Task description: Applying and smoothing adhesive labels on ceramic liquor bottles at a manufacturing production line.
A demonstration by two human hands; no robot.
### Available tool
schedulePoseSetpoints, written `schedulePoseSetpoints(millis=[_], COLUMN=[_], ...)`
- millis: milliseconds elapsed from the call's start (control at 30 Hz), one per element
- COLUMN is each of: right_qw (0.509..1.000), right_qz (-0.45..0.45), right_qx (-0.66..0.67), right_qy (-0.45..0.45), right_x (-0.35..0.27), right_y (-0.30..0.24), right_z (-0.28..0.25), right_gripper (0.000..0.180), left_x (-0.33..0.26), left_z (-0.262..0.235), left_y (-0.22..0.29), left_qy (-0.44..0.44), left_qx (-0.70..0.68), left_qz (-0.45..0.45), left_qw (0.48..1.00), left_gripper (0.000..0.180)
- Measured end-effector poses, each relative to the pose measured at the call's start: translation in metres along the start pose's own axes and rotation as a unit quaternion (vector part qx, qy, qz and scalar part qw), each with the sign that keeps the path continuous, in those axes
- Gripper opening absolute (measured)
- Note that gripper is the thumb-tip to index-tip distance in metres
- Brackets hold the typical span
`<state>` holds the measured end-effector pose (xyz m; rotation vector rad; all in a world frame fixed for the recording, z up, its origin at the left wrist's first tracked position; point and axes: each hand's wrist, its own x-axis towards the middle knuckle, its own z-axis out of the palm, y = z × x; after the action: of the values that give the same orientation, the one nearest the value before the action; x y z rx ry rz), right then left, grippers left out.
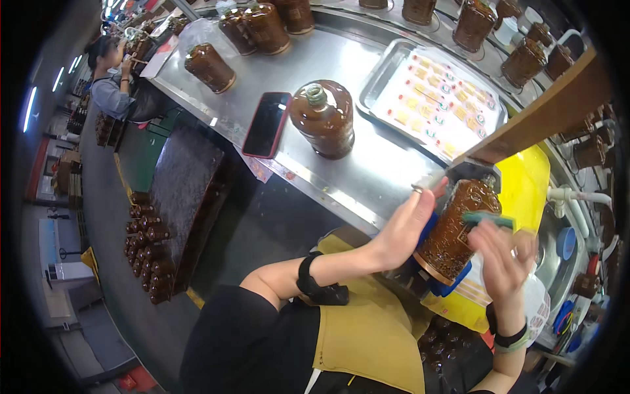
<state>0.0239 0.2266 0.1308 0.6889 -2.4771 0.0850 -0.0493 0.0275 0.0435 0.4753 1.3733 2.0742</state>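
A large brown glass bottle (pixel 459 226) with a textured surface leans in a blue holder (pixel 441 287) at the right, in front of me. My left hand (pixel 410 226) is at its left side, fingers stretched out and holding nothing; whether it touches the glass I cannot tell. At the bottle's right side, my right hand (pixel 502 253) is somewhat blurred and holds a flat green piece (pixel 489 218) against or just over the glass. The kind of that piece does not show clearly. Another brown bottle (pixel 325 121) stands upright on the metal table.
A phone (pixel 267 125) lies on the metal table (pixel 348 187) beside a metal tray (pixel 394 72) of small stickers. A wooden board (pixel 545 108) slants above the bottle. More brown bottles (pixel 210 67) stand around the table. A person (pixel 111 85) sits at the far left.
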Motion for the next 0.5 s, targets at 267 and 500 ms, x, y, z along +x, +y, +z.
schedulePoseSetpoints(millis=[267, 500], right_qw=[0.973, 0.992], right_qz=[0.197, -0.025], right_qx=[0.03, 0.108], right_qy=[0.119, 0.054], right_x=[-0.021, -0.016], right_y=[0.035, -0.024], right_z=[0.035, 0.01], right_gripper=[0.026, 0.017], left_x=[0.004, 0.008], left_z=[-0.014, 0.002], left_y=[0.007, 0.017], left_qy=[0.04, 0.047], left_qx=[0.014, 0.045], left_qz=[-0.031, -0.068], left_qw=[0.999, 0.996], left_gripper=[0.076, 0.09])
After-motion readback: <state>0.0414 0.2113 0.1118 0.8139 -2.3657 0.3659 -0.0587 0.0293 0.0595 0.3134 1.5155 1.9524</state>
